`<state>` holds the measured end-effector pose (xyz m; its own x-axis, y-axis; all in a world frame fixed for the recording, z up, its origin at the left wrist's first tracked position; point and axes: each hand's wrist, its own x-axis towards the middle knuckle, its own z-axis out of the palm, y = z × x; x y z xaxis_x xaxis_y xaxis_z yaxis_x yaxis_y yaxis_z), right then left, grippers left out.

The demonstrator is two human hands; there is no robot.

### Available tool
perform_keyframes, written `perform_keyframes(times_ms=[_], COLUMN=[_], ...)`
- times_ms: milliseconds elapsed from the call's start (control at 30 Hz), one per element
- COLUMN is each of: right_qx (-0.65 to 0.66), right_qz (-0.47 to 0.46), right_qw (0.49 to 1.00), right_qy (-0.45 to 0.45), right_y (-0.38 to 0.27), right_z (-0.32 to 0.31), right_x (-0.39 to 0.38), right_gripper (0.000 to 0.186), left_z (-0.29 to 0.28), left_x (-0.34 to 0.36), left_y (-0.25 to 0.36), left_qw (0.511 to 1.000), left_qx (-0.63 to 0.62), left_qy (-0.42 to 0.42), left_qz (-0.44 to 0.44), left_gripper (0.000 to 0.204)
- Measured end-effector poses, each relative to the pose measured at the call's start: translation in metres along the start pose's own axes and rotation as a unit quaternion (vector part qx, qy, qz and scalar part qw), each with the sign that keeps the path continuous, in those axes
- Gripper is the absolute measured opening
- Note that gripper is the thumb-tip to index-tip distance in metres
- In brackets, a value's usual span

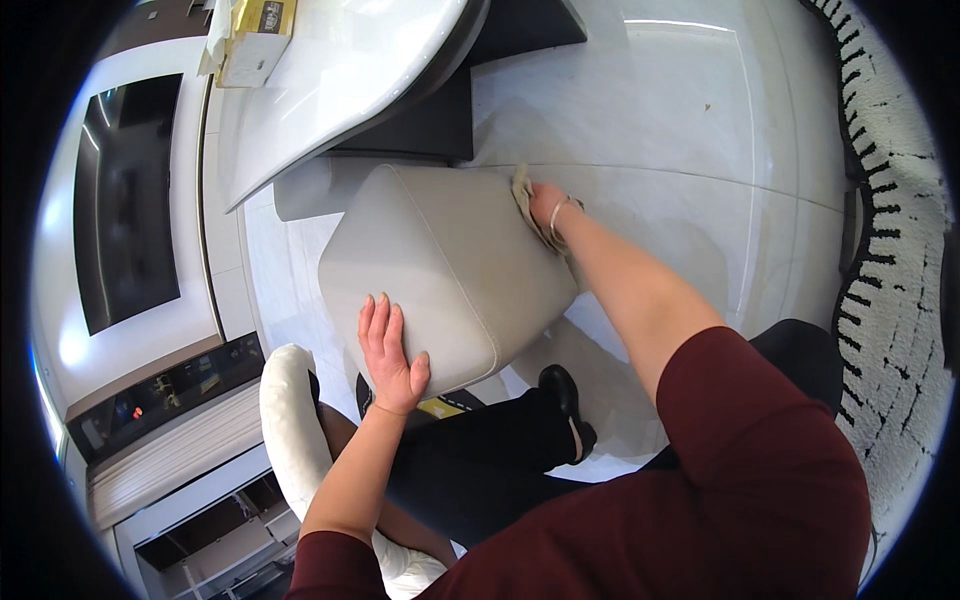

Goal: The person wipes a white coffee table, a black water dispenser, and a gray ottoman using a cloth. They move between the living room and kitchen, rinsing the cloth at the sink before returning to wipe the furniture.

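Note:
A beige, stitched upholstered stool (pixel 440 250) stands tilted in front of me, between my two hands. My left hand (pixel 390 358) lies on its near left face, fingers stretched out and thumb apart, with nothing in it. At the stool's far right side, my right hand (pixel 552 208) is closed round a beige cloth (pixel 527 200) and presses it against the upholstery. A bracelet circles the right wrist. Part of the cloth hangs below the hand along the stool's edge, and the fingertips are hidden.
Beyond the stool is a glossy white table (pixel 340 85) on a dark base, with a tissue box (pixel 255 45) on top. A white cushioned seat (pixel 290 420) is at lower left. A fringed rug (pixel 900 250) runs along the right. A wall screen (pixel 128 200) hangs at left.

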<state>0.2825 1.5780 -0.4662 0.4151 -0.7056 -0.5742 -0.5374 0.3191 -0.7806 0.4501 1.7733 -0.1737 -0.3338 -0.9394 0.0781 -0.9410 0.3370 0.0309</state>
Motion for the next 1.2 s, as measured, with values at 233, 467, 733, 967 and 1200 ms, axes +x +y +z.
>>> perform_keyframes(times_ms=[233, 467, 733, 967, 1200], right_qx=[-0.093, -0.091, 0.235, -0.396, 0.136], right_qz=[0.019, 0.016, -0.025, -0.106, -0.057], right_qw=[0.992, 0.980, 0.970, 0.908, 0.953], right_qy=[-0.086, -0.177, 0.051, -0.083, 0.266], right_y=[0.043, 0.078, -0.015, 0.036, -0.030], right_z=[0.012, 0.040, -0.006, 0.036, 0.051], right_x=[-0.080, -0.070, -0.030, -0.071, -0.151], right_gripper=[0.034, 0.034, 0.039, 0.033, 0.037], left_z=[0.001, -0.014, -0.013, -0.001, -0.001], left_x=[-0.001, -0.009, 0.007, 0.012, 0.056], left_y=[0.000, -0.003, 0.026, 0.029, 0.019], left_qw=[1.000, 0.999, 0.995, 0.990, 0.955], left_qx=[-0.011, -0.026, -0.051, -0.053, -0.003], left_qy=[0.007, -0.030, 0.000, 0.052, 0.070], left_qz=[-0.004, 0.013, -0.085, -0.117, -0.289], left_gripper=[0.061, 0.061, 0.053, 0.047, 0.047])
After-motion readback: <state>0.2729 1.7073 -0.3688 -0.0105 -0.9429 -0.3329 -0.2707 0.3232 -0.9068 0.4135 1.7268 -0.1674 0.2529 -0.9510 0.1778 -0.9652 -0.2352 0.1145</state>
